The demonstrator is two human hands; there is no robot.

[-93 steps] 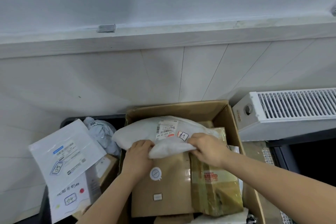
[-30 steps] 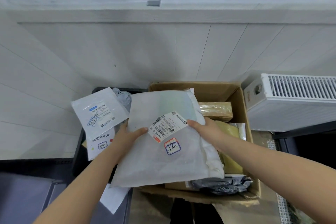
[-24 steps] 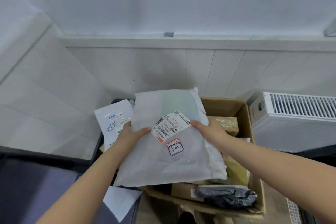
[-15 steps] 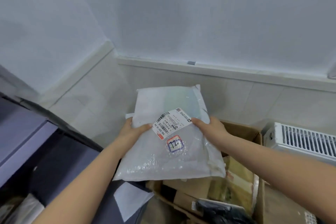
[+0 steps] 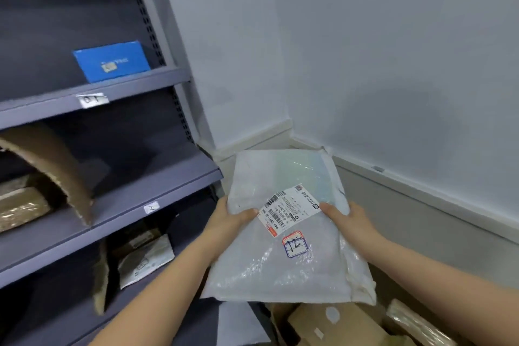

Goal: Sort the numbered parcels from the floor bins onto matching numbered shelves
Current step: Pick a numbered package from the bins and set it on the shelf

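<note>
Cardboard boxes (image 5: 331, 323) sit lowest in view, under a white mailer (image 5: 283, 261) held in the air — left hand (image 5: 227, 222) and right hand (image 5: 351, 219) each grip a side edge, thumbs on top beside its shipping label (image 5: 289, 209). Farther left stand grey shelves (image 5: 112, 205) holding a blue envelope (image 5: 112, 60).

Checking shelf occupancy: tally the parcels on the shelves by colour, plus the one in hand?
White, held by left hand and right hand: 1 white parcel
Blue: 1 blue parcel
Brown: 1 brown parcel
White, lower shelf: 1 white mailer
Total: 4
</note>
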